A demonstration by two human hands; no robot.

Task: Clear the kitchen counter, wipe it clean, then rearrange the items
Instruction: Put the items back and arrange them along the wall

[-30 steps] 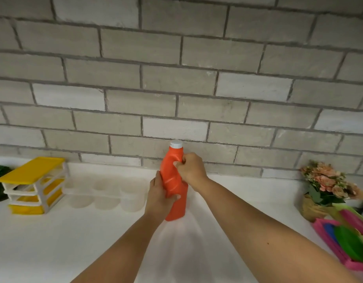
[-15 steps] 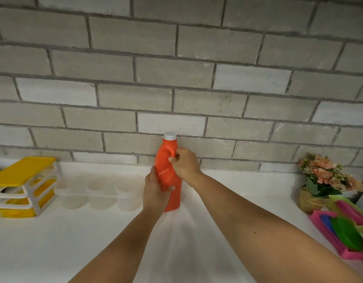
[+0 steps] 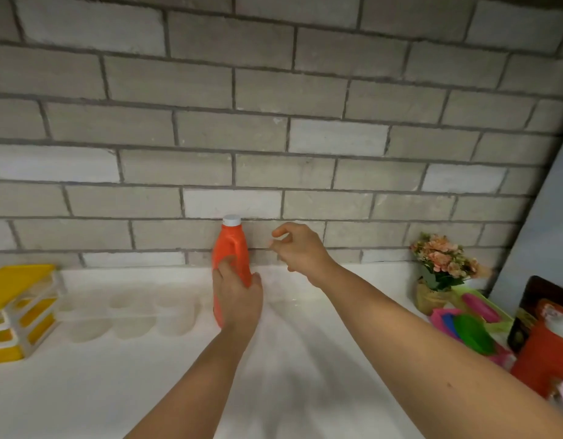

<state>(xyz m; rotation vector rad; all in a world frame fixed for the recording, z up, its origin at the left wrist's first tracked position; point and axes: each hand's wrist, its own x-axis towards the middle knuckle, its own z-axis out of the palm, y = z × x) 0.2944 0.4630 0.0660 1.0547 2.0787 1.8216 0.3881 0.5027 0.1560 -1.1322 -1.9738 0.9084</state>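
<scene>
Grey brick-pattern wall [image 3: 274, 122] fills upper view; white kitchen counter [image 3: 83, 375] below. Change since half second ago: right hand [image 3: 300, 248] off tall orange plastic bottle with white cap [image 3: 231, 248], now just beside it at right, apart. Fingers loosely curled, thumb and forefinger open, holding nothing; forearm stretched toward wall. Left hand [image 3: 239, 296] remains wrapped around bottle's lower body, thumb on front. Bottle upright on counter, close against wall, beside translucent white cup-hole tray [image 3: 131, 315]. Yellow-and-white stacked drawer box [image 3: 17, 312] far left; pink flower pot [image 3: 438, 274] right.
</scene>
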